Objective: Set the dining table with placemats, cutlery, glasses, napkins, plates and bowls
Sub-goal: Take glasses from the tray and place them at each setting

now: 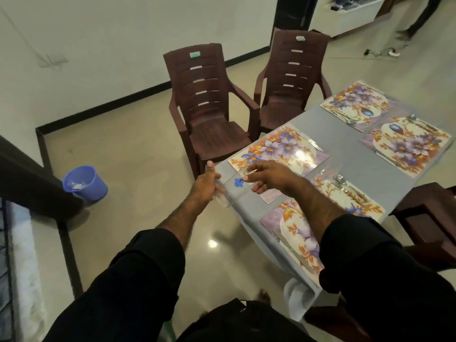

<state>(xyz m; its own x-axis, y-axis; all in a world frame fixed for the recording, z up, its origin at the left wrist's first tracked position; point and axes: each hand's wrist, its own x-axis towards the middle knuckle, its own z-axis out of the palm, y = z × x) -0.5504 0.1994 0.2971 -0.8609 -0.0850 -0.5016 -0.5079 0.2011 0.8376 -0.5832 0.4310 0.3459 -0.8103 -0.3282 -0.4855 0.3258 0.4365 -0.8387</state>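
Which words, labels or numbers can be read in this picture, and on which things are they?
None can be read.
Green sticker on the left brown plastic chair: blurred.
Pale sticker on the right brown plastic chair: blurred.
Blue mark on the grey tablecloth: a shape, no letters visible.

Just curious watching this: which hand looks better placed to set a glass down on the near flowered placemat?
Probably the right hand: it hovers over that placemat with a clear glass at its fingertips. The left hand grips another glass off the table's corner.
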